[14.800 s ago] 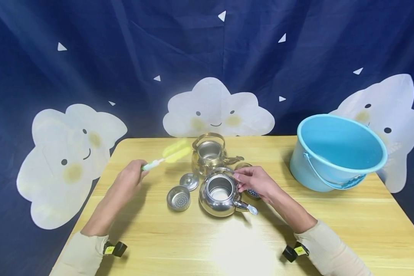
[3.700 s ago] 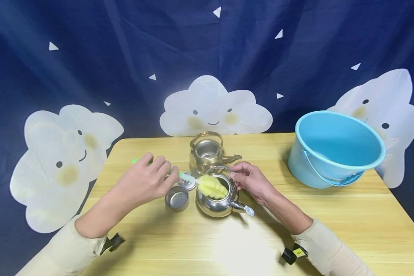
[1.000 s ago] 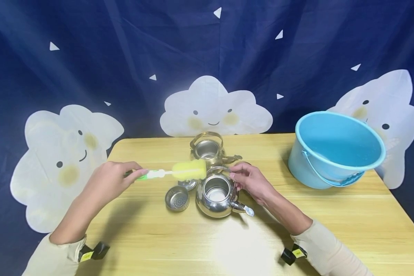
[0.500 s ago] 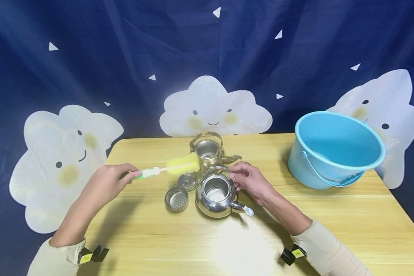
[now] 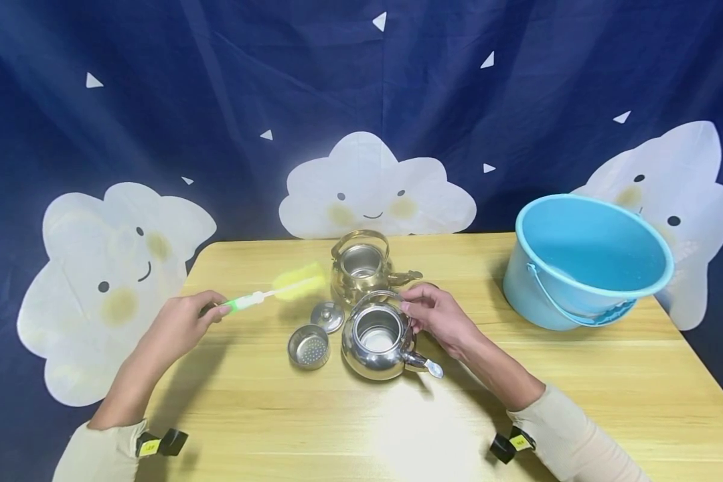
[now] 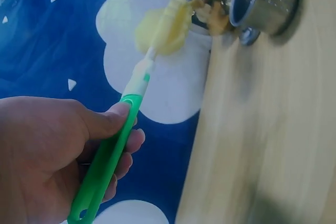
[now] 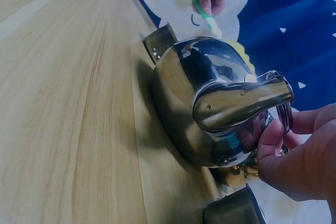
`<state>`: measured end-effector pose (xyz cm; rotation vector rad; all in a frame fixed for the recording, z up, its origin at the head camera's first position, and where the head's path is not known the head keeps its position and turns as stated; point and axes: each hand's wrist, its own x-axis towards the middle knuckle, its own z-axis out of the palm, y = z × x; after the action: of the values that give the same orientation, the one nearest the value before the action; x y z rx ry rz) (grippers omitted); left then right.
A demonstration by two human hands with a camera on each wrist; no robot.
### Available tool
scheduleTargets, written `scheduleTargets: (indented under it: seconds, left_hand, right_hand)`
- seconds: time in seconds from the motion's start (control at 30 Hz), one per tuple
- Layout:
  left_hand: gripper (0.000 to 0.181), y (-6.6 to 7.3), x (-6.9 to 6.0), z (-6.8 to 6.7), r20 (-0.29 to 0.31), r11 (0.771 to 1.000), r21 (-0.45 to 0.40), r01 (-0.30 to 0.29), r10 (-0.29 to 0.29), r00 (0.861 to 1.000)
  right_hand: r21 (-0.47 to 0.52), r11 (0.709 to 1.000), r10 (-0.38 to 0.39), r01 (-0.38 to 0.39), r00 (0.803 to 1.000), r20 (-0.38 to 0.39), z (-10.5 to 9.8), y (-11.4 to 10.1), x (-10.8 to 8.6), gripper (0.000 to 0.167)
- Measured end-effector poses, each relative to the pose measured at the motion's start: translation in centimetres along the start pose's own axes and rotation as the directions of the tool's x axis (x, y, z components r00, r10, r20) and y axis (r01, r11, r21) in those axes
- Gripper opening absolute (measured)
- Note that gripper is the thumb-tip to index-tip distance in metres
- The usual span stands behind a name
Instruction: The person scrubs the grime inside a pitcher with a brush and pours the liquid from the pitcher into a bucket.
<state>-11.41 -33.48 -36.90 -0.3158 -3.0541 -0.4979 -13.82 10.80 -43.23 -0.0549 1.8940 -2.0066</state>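
My left hand [image 5: 183, 323] grips the green handle of a sponge bottle brush [image 6: 110, 156]. The brush's yellow sponge head [image 5: 299, 281] hangs above the table, left of a gold teapot [image 5: 351, 284]. With thumb and fingers, my right hand [image 5: 442, 318] holds the raised handle of a silver teapot [image 5: 370, 361], which stands lidless on the table with its spout toward the lower right. Its inside shows bare metal. In the right wrist view, the spout [image 7: 244, 103] and round body fill the middle. Beside the silver teapot lie a metal lid [image 5: 328, 316] and a perforated strainer cup [image 5: 309, 348].
A light blue bucket [image 5: 524, 288] with a hanging handle stands at the right of the wooden table [image 5: 277, 428]. Behind the right hand, a second strainer cup [image 7: 233, 211] shows in the right wrist view. A dark blue cloud-print curtain [image 5: 235, 120] hangs behind the table.
The brush was inside the silver teapot a few seconds ago and is now out of it. Over the last second, the left hand has drawn it further left. The right hand keeps its hold.
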Motion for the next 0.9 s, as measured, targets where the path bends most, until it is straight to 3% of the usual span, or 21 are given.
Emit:
scheduleTargets:
  seconds: [0.27, 0.57, 0.9]
  left_hand:
    - [0.011, -1.8, 0.1, 1.7, 0.039, 1.0, -0.019, -0.011, 0.011, 0.999]
    - [0.01, -3.4, 0.4, 3.8, 0.004, 1.0, -0.009, -0.015, 0.015, 1.0]
    - [0.009, -3.7, 0.6, 5.2, 0.037, 0.998, -0.058, 0.002, 0.0, 0.999]
  right_hand:
    - [-0.002, 1.0, 0.003, -0.003, 1.0, -0.006, 0.0, 0.0, 0.0, 0.039]
    - [-0.001, 1.0, -0.004, 0.004, 1.0, -0.005, 0.0, 0.1, 0.0, 0.039]
    - [-0.006, 1.0, 0.002, -0.002, 1.0, -0.009, 0.0, 0.0, -0.1, 0.04]
